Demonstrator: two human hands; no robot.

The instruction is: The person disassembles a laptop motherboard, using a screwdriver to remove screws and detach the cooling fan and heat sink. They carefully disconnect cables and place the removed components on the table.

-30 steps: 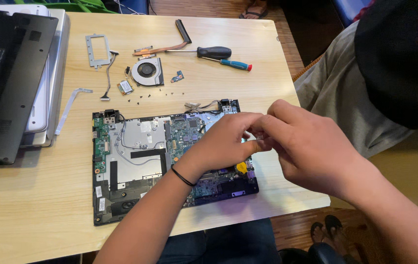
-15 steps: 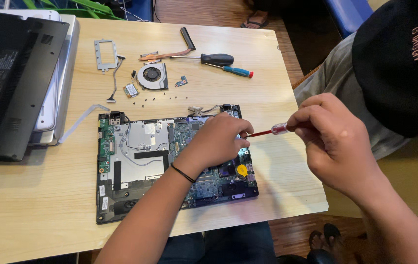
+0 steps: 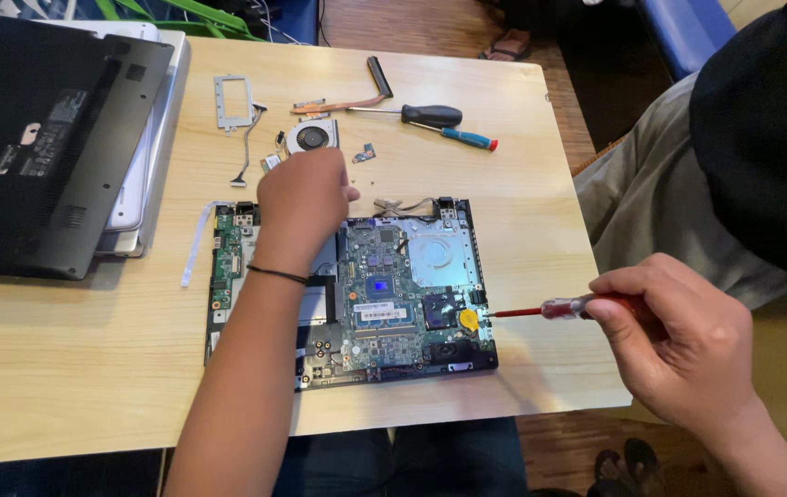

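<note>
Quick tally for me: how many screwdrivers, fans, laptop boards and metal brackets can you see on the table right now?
Screwdrivers: 2, a red-handled screwdriver in the right hand, a black and blue screwdriver lying on the table
Cooling fans: 1, fan just beyond the left hand
Laptop boards: 1, open laptop base
Metal brackets: 1, rectangular frame
Total: 5

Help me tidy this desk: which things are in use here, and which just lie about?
In use:
- opened laptop base with green circuit board
- red-handled thin screwdriver, in right hand
- left hand

Lying about:
- black-and-blue screwdriver
- round cooling fan
- black laptop cover
- metal bracket frame
</note>
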